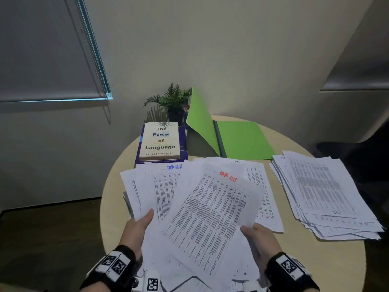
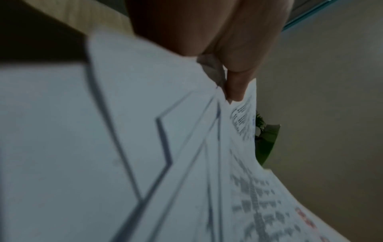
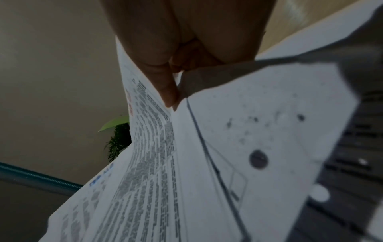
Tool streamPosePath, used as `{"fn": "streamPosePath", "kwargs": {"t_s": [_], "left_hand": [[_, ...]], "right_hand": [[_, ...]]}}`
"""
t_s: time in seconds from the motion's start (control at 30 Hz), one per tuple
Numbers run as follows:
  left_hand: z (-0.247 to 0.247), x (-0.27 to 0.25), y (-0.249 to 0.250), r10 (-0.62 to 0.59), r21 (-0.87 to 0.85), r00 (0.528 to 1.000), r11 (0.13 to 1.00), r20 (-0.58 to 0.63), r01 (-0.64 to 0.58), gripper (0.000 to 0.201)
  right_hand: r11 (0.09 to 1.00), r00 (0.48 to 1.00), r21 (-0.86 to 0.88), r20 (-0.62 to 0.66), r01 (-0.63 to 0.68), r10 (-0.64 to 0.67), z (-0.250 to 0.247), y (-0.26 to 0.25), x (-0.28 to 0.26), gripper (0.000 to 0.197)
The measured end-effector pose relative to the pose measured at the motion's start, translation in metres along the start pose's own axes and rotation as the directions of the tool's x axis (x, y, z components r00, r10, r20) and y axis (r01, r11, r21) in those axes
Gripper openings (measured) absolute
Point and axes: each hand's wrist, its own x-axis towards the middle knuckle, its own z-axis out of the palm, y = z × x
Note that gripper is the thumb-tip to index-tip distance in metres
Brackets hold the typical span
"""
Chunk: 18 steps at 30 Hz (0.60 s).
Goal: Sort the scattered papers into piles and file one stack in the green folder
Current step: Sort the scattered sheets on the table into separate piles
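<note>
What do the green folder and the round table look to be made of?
Green folder: probably thin card or plastic sheet with a matte finish; its raised cover stands up in a smooth curve. Round table: looks like pale wood or wood-look laminate, smooth and satin; faint grain shows, though which one it is cannot be told.

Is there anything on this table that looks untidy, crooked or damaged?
Nothing looks damaged. The papers held by the left hand and the right hand are fanned out crookedly, and the pile at the right has uneven edges. The green folder lies open, its front cover raised.
</note>
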Motion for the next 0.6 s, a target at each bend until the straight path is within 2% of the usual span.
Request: {"fn": "streamPosePath", "kwargs": {"t_s": [0.1,0.2,0.27,0.37,0.47,0.57,0.6], "left_hand": [[-0.012,0.002,0.008,-0.015,0.037,0.999,0.999,0.030,0.014,0.037],[-0.017,-0.004,0.017,-0.063,0.036,0.985,0.998,0.161,0.058,0.030],[-0.013,-0.009,0.020,-0.095,0.033,0.969,0.995,0.228,0.090,0.033],[-0.006,-0.009,0.015,-0.106,0.045,0.958,0.994,0.265,0.098,0.054],[-0.003,-0.005,0.009,-0.128,0.106,0.951,0.989,0.281,0.101,0.076],[-0.003,-0.006,0.006,-0.124,0.187,0.942,0.980,0.311,0.068,0.071],[-0.003,-0.006,0.004,-0.111,0.236,0.954,0.971,0.278,0.044,0.068]], "right_hand": [[0.999,0.999,-0.013,-0.033,-0.041,0.041,-0.012,-0.007,0.002,0.033],[0.994,0.999,0.107,-0.038,-0.026,0.031,-0.023,-0.012,0.007,0.067],[0.993,0.999,0.114,0.005,-0.042,0.041,-0.023,-0.013,0.010,0.080],[0.993,0.987,0.011,0.117,-0.114,0.112,-0.009,-0.009,0.008,0.060],[0.987,0.973,-0.104,0.188,-0.119,0.137,0.007,0.001,0.007,0.038],[0.964,0.978,-0.238,0.141,-0.118,0.155,0.014,0.006,0.006,0.026],[0.950,0.984,-0.297,0.110,-0.099,0.137,0.016,0.006,0.004,0.022]]}}
